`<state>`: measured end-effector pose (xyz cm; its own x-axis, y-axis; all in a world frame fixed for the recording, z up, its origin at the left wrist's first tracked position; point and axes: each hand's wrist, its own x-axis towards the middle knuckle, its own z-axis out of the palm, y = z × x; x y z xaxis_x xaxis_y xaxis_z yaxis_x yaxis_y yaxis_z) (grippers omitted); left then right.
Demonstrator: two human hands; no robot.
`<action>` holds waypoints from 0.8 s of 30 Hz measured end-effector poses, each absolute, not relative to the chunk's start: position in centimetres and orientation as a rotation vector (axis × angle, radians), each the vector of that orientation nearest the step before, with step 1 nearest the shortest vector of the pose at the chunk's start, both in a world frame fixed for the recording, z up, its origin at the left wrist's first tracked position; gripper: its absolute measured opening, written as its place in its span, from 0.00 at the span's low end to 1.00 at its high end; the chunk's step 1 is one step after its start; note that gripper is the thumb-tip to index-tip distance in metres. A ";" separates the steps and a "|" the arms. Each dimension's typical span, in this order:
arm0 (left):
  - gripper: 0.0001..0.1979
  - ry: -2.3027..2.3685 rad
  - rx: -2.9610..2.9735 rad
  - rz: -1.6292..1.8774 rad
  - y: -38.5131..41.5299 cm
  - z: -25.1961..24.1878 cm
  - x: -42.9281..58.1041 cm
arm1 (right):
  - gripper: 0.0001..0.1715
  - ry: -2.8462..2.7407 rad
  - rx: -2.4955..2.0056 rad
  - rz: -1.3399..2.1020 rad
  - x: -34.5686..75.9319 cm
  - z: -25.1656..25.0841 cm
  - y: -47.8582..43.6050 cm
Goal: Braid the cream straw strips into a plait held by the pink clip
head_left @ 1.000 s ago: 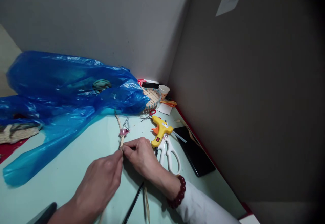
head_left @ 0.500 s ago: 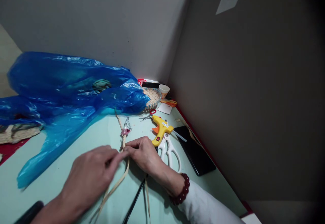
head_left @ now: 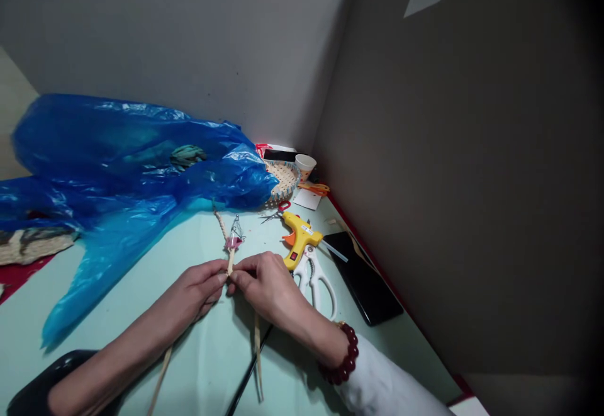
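Both hands meet over a pale green table [head_left: 141, 303], pinching the near end of a tan plaited cord [head_left: 221, 226] that runs away from me. My left hand [head_left: 198, 290] is closed on the plait and one loose tan strip [head_left: 160, 378]. My right hand [head_left: 267, 287], with a dark red bead bracelet [head_left: 343, 359] on its wrist, is closed on the same spot, and another tan strip [head_left: 257, 356] trails from it toward me. A pink binder clip [head_left: 233, 238] clamps the plait just beyond my fingers.
A yellow glue gun [head_left: 298, 240] and white-handled shears [head_left: 317, 281] lie right of my hands, beside a black phone [head_left: 365, 284]. A large blue plastic bag [head_left: 127, 170] fills the left. A woven tray [head_left: 283, 180], a paper cup [head_left: 304, 165] and small scissors [head_left: 276, 213] sit in the corner.
My left hand swung out to the left with a strip, then came back to the plait beside my right hand. The loose strips now trail toward me in new positions.
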<state>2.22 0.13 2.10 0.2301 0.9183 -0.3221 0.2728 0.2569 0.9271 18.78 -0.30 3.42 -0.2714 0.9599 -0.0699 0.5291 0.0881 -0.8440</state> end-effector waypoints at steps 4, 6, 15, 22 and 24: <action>0.16 1.375 1.438 0.709 0.2 2.0 1.7 | 0.16 -2.006 -1.524 0.893 18.5 3.9 -0.9; 0.17 1.413 1.508 0.708 0.3 1.9 1.6 | 0.15 -2.082 -1.543 0.800 18.4 4.0 -1.2; 0.18 1.433 1.441 0.674 0.1 2.0 1.7 | 0.14 -2.344 -1.565 0.382 18.6 4.6 -3.0; 0.21 1.346 1.165 0.669 -0.2 1.7 1.6 | 0.16 -2.661 -1.216 -0.059 16.3 3.8 -6.1; 0.21 1.302 1.089 0.649 -0.3 1.7 1.5 | 0.14 -2.732 -1.155 -0.103 15.9 3.5 -6.3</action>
<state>1.47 -0.32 1.71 0.2027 0.8804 -0.4286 0.1881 0.3946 0.8994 15.90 -6.27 3.55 -0.6846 0.7049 0.1856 0.7168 0.6972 -0.0037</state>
